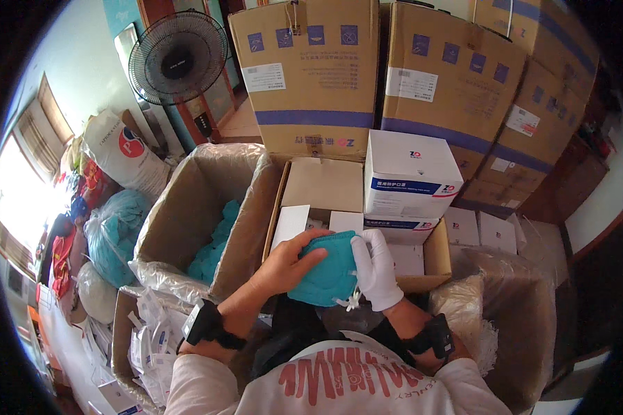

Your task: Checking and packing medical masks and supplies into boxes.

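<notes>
A teal folded face mask [325, 277] is held in front of my chest, between both hands. Bare, my left hand [287, 261] grips its left and upper edge, with the thumb lying across the front. My right hand [378, 270] wears a white glove and pinches the mask's upper right side. White ear straps [353, 300] hang bunched at the mask's lower right, near the gloved palm. Just beyond the hands stands an open carton [432, 259] with white mask boxes in it. One closed white box [412, 169] with a blue band is stacked on top there.
An open plastic-lined carton [204, 169] at the left holds more teal masks [218, 252]. White packets [152, 346] fill a box at lower left. Another lined carton [533, 304] stands at lower right. Large brown cartons [311, 90] and a black fan [178, 62] stand behind.
</notes>
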The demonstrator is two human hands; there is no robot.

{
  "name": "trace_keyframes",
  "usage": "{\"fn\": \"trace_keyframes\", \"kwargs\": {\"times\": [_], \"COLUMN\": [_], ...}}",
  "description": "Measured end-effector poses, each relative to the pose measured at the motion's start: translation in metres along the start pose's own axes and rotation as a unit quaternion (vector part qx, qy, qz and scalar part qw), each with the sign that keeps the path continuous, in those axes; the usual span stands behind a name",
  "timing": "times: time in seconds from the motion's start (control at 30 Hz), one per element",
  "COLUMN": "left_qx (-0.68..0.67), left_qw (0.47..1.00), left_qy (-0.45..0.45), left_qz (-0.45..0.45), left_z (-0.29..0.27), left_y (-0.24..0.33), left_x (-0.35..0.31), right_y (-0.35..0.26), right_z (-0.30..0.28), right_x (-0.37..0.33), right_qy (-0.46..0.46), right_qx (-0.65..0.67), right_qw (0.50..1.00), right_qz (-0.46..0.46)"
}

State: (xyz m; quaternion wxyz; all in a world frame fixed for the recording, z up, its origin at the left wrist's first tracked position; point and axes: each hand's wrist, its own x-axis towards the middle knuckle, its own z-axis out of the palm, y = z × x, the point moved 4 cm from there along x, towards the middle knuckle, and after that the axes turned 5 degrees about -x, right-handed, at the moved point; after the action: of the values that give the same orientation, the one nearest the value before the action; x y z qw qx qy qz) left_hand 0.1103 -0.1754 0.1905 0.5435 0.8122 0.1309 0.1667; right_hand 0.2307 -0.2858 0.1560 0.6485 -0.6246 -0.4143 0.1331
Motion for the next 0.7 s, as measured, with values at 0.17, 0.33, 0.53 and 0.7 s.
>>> {"fn": "trace_keyframes", "kwargs": {"times": [0.17, 0.33, 0.53, 0.7], "left_qx": [-0.022, 0.103, 0.265, 0.167], "left_qw": [0.999, 0.992, 0.960, 0.975], "left_qy": [-0.035, 0.017, 0.092, 0.146], "left_qz": [0.005, 0.076, 0.002, -0.016], "left_z": [0.001, 0.002, 0.017, -0.011], "left_y": [0.001, 0.006, 0.003, -0.014], "left_x": [0.002, 0.016, 0.035, 0.041], "right_y": [0.002, 0.004, 0.016, 0.009], "right_z": [0.001, 0.008, 0.008, 0.010], "right_x": [0.000, 0.002, 0.008, 0.000], "right_qy": [-0.014, -0.030, -0.072, -0.245], "right_qx": [-0.005, -0.089, 0.022, 0.097], "right_qw": [1.000, 0.996, 0.996, 0.964], "right_qz": [-0.006, 0.015, 0.056, 0.046]}}
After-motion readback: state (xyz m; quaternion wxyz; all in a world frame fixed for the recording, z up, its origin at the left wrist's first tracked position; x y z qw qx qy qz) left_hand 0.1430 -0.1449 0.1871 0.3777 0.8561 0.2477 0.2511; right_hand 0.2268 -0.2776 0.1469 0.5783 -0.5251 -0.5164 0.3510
